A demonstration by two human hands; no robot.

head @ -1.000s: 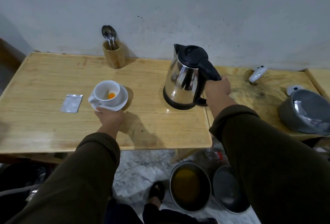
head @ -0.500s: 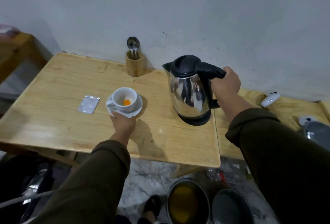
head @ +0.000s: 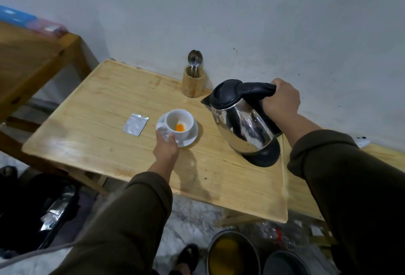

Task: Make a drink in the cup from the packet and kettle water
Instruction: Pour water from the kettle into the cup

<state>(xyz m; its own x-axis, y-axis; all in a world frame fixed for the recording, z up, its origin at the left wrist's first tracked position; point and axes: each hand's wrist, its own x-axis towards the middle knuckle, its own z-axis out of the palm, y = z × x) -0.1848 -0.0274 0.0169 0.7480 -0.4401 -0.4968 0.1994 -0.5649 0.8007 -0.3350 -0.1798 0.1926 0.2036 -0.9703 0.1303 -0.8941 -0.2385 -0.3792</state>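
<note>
At the centre right of the frame, the kettle (head: 243, 121) is tilted with its base near or just touching the wooden surface (head: 105, 134), the right hand (head: 280, 99) wrapped around the rear of its black handle, fingers closed tight on it. Its steel body looks smooth, rigid and probably heavy with water, so the handle is the only sensible hold; the metal may well be hot. Its long axis leans toward upper left, and the spout points left toward the cup (head: 179, 123). The cup, white, hard and breakable, sits upright on its saucer (head: 190, 137) left of centre, orange powder at its bottom, mouth facing up. The left hand (head: 166, 148) steadies the saucer's near edge, fingers pinching its rim. The silver packet (head: 135, 124), light and flimsy, lies flat just left of the saucer.
</note>
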